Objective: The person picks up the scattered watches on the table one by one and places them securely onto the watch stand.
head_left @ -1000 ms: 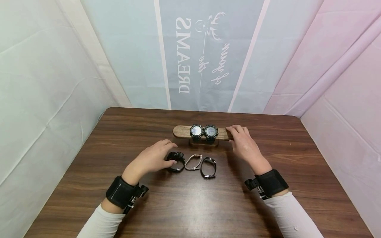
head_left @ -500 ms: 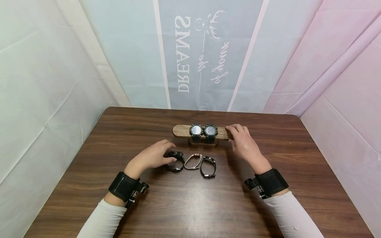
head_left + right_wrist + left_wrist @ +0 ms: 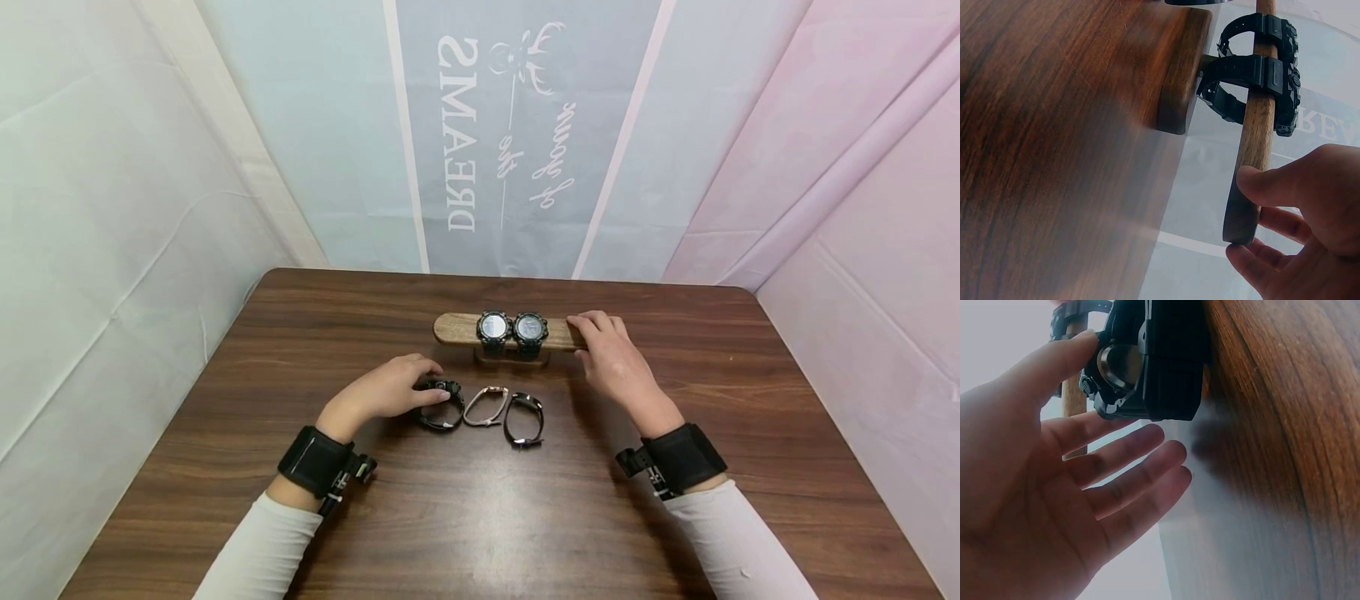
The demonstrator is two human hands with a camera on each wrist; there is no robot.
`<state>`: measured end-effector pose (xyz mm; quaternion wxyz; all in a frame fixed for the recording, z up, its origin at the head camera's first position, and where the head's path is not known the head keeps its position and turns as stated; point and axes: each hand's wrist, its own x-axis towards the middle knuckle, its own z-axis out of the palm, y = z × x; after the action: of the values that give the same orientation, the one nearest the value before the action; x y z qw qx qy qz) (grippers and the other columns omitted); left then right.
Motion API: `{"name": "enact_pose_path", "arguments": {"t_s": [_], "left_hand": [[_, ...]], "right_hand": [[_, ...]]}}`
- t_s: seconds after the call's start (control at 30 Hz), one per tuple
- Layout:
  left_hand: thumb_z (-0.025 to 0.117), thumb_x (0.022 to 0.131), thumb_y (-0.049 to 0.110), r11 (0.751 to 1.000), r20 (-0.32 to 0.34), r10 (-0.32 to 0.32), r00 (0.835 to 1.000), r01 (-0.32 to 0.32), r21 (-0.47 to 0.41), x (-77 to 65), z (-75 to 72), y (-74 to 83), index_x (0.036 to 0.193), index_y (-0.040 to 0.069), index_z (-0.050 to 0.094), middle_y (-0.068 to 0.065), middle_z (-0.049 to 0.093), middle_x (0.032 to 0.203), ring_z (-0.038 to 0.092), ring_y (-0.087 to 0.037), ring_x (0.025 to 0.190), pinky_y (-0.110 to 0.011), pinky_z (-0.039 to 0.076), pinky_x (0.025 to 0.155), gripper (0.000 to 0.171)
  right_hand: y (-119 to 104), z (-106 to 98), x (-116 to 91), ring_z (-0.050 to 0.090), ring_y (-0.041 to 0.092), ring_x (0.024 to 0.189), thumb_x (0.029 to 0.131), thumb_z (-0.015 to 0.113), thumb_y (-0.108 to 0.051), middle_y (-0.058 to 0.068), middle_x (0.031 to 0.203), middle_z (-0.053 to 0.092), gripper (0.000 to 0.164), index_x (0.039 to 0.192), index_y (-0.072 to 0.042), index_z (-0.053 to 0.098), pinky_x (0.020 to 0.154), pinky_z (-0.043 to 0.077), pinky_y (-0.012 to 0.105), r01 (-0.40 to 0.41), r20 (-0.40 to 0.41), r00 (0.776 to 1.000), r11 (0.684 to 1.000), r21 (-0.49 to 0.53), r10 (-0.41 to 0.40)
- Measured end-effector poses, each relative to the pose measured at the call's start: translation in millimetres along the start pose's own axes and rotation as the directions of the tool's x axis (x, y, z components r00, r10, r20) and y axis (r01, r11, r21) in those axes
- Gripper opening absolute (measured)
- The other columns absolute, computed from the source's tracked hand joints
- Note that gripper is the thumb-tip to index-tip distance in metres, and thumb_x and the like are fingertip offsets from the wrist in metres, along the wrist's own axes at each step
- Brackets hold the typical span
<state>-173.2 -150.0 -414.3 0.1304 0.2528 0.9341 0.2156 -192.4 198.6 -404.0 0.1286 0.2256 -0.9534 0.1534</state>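
Note:
In the head view my left hand (image 3: 384, 390) is at a black wristwatch (image 3: 452, 387) with a looped strap, standing on the table. In the left wrist view the thumb lies against the watch case (image 3: 1172, 381) and the index finger passes behind it; the other fingers are spread. My right hand (image 3: 618, 367) pinches the right end of a wooden watch stand (image 3: 456, 329), thumb on one side and fingers on the other. Two dark round-faced watches, the left (image 3: 493, 325) and the right (image 3: 530, 326), are strapped side by side around its bar.
Right of the black watch stand a pale slim band watch (image 3: 495, 389) and a slim black band watch (image 3: 528, 443), both looped. The stand's base (image 3: 1184, 75) rests on the brown wooden table (image 3: 487, 517). Fabric walls (image 3: 360, 167) rise behind and beside it.
My left hand has shifted slightly right, its thumb sliding over the black wristwatch's case. The right hand keeps its hold on the stand, and the other watches stay put.

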Motion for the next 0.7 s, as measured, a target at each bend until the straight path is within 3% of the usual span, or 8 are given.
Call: {"name": "enact_pose_path", "arguments": {"t_s": [0.7], "left_hand": [[0.050, 0.092, 0.044, 0.999, 0.028, 0.035, 0.999, -0.035, -0.008, 10.3, 6.1, -2.9, 0.107, 0.016, 0.063, 0.001, 0.062, 0.102, 0.055, -0.014, 0.096, -0.036, 0.046, 0.083, 0.034]], "right_hand": [[0.7, 1.7, 0.3, 0.039, 0.037, 0.113, 0.085, 0.063, -0.005, 0.018, 0.127, 0.045, 0.049, 0.131, -0.004, 0.047, 0.087, 0.044, 0.049, -0.003, -0.007, 1.000, 1.000, 0.005, 0.003]]}}
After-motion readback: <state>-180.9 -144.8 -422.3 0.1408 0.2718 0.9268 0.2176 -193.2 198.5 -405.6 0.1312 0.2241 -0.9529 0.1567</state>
